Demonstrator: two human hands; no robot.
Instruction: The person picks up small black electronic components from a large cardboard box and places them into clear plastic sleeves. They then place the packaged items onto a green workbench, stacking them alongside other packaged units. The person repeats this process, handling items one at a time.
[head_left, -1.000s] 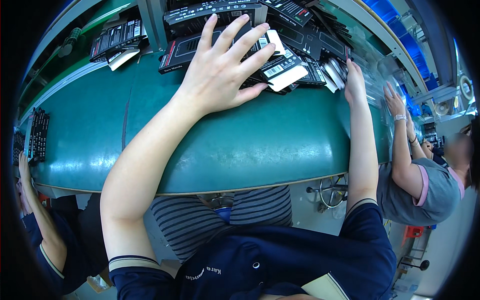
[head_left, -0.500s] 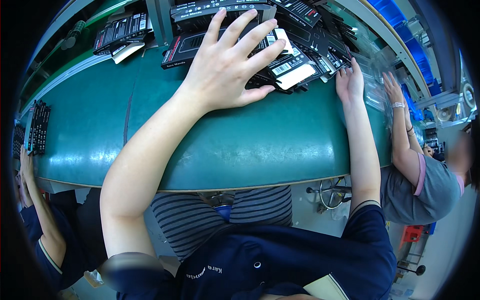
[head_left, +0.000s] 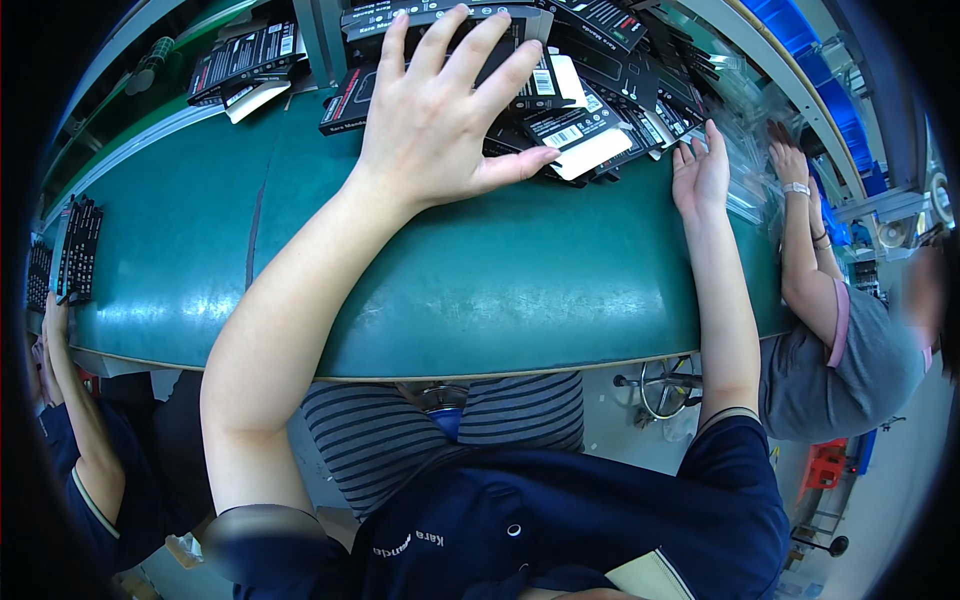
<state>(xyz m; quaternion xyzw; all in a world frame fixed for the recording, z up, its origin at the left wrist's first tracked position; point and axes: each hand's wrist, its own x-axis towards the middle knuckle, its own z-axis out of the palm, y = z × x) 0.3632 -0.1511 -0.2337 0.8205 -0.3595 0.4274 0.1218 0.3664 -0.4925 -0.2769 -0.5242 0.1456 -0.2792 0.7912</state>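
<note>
My left hand is open, palm down with its fingers spread, over the front of a pile of flat black cartons. It hides part of a carton at the pile's left side, and I cannot tell whether it touches it. To the right of its thumb lie black cartons with white labels and a pale open flap. My right hand is at the pile's right edge, open and holding nothing, its thumb apart from its loosely bent fingers. The nearest carton lies just to its left.
The green tabletop curves in front of me. More black cartons lie at the back left, a stack at the far left. Clear plastic trays lie to the right. Co-workers' arms reach in from both sides.
My left hand has shifted slightly left, uncovering more of the labelled cartons beside its thumb. My right hand has barely moved. The co-worker's hand at the right has moved a little.
</note>
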